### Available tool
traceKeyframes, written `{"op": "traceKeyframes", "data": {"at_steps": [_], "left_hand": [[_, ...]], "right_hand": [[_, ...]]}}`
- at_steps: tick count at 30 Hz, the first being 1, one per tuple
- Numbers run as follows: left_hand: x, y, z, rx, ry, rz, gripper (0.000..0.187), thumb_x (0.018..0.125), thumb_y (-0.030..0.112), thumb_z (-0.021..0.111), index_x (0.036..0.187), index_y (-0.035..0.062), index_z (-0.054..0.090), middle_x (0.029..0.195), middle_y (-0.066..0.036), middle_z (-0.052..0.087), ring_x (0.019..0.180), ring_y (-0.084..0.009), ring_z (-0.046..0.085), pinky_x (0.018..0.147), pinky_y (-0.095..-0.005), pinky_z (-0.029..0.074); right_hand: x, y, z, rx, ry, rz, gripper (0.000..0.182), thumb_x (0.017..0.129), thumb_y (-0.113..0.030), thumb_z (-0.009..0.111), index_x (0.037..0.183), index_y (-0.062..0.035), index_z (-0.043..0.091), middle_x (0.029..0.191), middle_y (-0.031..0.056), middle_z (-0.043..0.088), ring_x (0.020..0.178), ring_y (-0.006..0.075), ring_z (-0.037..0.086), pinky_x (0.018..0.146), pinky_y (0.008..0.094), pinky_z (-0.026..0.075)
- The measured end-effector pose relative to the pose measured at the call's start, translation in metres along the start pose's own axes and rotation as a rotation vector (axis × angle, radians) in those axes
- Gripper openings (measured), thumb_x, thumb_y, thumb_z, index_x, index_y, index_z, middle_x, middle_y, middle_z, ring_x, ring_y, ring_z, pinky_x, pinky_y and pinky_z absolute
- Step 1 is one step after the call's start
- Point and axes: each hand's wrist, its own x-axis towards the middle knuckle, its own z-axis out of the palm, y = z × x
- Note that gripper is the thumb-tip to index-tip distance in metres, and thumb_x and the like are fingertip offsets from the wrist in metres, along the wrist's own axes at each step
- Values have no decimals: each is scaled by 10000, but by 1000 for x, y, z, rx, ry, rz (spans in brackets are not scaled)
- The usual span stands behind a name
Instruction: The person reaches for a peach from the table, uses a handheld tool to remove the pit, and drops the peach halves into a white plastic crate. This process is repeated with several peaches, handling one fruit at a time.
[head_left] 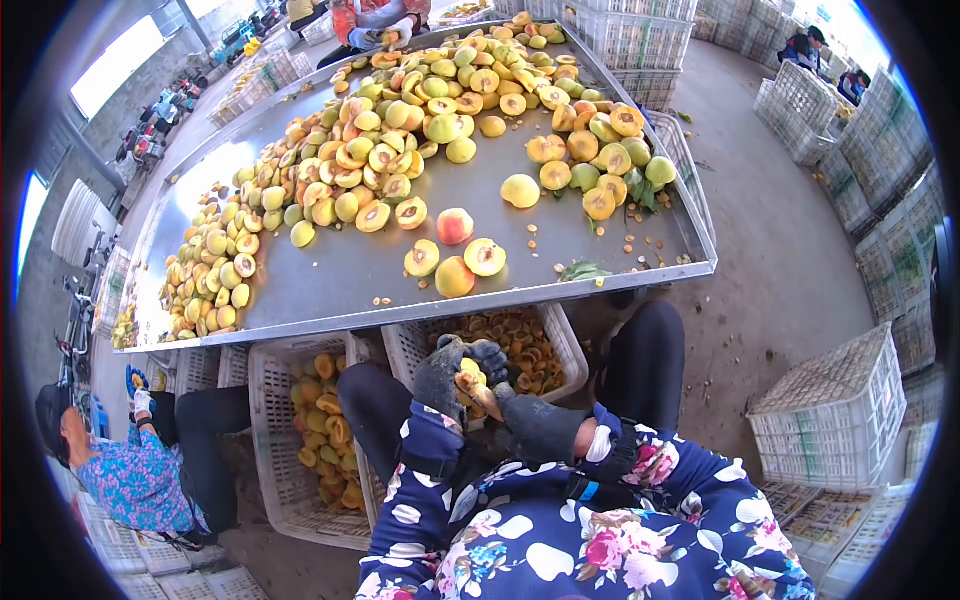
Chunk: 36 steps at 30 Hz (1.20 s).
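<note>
Both my hands wear dark, soiled gloves and meet over a crate of cut pieces [515, 340] below the table edge. My left hand [438, 378] is closed around a yellow peach piece [468, 372]. My right hand [540, 424] is closed on a narrow, tan, handle-like tool [486, 401] whose tip meets the fruit; its exact kind I cannot tell. Right in front, on the metal table [330, 295], lie a whole reddish peach [455, 226] and several peach halves, one with its cut face up [485, 257].
A large heap of halved peaches [375, 150] covers the table's middle and left. Loose pits and a leaf [582, 271] lie near its front edge. A crate of peach halves [265, 440] stands left of my legs. One person [140, 470] sits at left, another [385, 20] works across the table. White crates [830, 420] stand at right.
</note>
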Motion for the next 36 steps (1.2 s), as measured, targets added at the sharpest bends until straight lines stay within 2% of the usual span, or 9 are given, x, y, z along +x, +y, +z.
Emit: {"op": "traceKeyframes", "data": {"at_steps": [3, 5, 10, 12, 14, 16, 18, 27, 36], "left_hand": [[1, -19, -2, 318, 407, 386, 377, 869, 359, 421, 968, 21, 559, 930, -145, 606, 802, -272, 601, 718, -415, 501], [2, -16, -2, 270, 444, 315, 342, 882, 321, 409, 965, 27, 564, 918, -137, 613, 785, -270, 607, 709, -401, 507], [-8, -5, 0, 481, 336, 159, 312, 896, 278, 389, 960, 32, 571, 913, -131, 617, 775, -261, 610, 711, -370, 512], [-7, 0, 6, 260, 275, 54, 333, 899, 292, 377, 964, 27, 569, 914, -131, 616, 778, -253, 609, 715, -367, 511], [-6, 1, 0, 242, 240, 27, 343, 898, 301, 378, 962, 22, 568, 907, -129, 615, 779, -247, 608, 717, -367, 511], [-5, -5, -19, 429, 228, 75, 342, 892, 305, 395, 955, 16, 567, 893, -126, 614, 780, -241, 607, 717, -369, 510], [-7, -2, -7, 221, 246, 33, 336, 883, 305, 415, 949, 15, 570, 890, -124, 615, 782, -248, 606, 718, -381, 508], [-3, 1, 15, -45, 230, 34, 394, 847, 350, 458, 1026, 9, 543, 964, -153, 599, 843, -284, 593, 773, -459, 480], [2, -8, 19, -2, 100, 224, 442, 871, 369, 409, 1059, -14, 525, 1015, -161, 579, 905, -306, 566, 834, -499, 439]], "right_hand": [[1, -1, 2, 160, -28, 67, 328, 820, -159, 496, 1050, 36, 367, 735, 179, 558, 605, 277, 576, 509, 361, 430], [3, -19, -11, 448, -225, 342, 335, 854, -261, 484, 1025, 20, 418, 793, 170, 564, 700, 244, 587, 600, 344, 460], [10, 15, 20, 821, -114, 287, 327, 902, -361, 374, 1022, -66, 449, 925, 122, 533, 841, 161, 527, 747, 298, 425], [11, 15, 19, 676, -89, 249, 304, 908, -350, 363, 1014, -81, 457, 916, 106, 528, 816, 153, 518, 741, 289, 423], [11, 18, 16, 81, -89, 144, 260, 907, -305, 381, 1012, -82, 461, 876, 92, 529, 742, 148, 526, 688, 281, 437], [7, -7, -7, 408, -197, 292, 221, 895, -258, 413, 1009, -75, 464, 815, 73, 534, 679, 141, 523, 620, 272, 439], [6, -12, -15, 653, -290, 344, 186, 880, -210, 444, 1000, -68, 467, 752, 55, 536, 602, 127, 513, 538, 258, 429], [13, 14, -2, 903, -263, -63, 151, 851, -181, 496, 819, -34, 502, 588, 16, 497, 368, 69, 414, 325, 200, 327], [6, -13, -9, 1273, -324, 306, 179, 834, -209, 538, 779, -48, 480, 547, 8, 474, 341, 65, 385, 299, 194, 314]]}}
